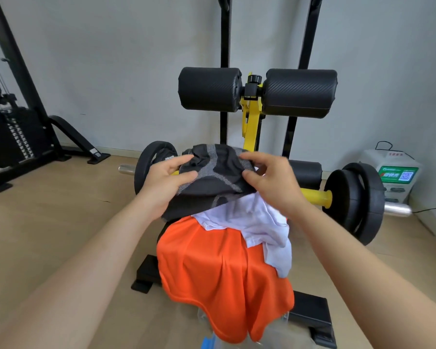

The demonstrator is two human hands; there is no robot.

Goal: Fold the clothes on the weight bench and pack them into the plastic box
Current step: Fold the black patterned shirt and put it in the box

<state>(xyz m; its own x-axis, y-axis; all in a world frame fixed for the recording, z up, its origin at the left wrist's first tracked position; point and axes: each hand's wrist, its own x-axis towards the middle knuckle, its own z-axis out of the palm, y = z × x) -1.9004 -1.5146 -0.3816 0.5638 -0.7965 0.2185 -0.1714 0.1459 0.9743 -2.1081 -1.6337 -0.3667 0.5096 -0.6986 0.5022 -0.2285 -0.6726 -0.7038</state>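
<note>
- The left hand (pixel 166 181) and right hand (pixel 269 178) each pinched an edge of the dark garment (pixel 212 177) between thumb and fingers.
- It sat on top of the pile, at the far end of the tabletop, which the clothes hid.
- Lifting it could drag the white garment (pixel 249 217) tucked beneath it off the side.
- The orange garment (pixel 212 273) hung over the near end above the plastic box (pixel 207 343); I thought a tug might slide it down.
</note>
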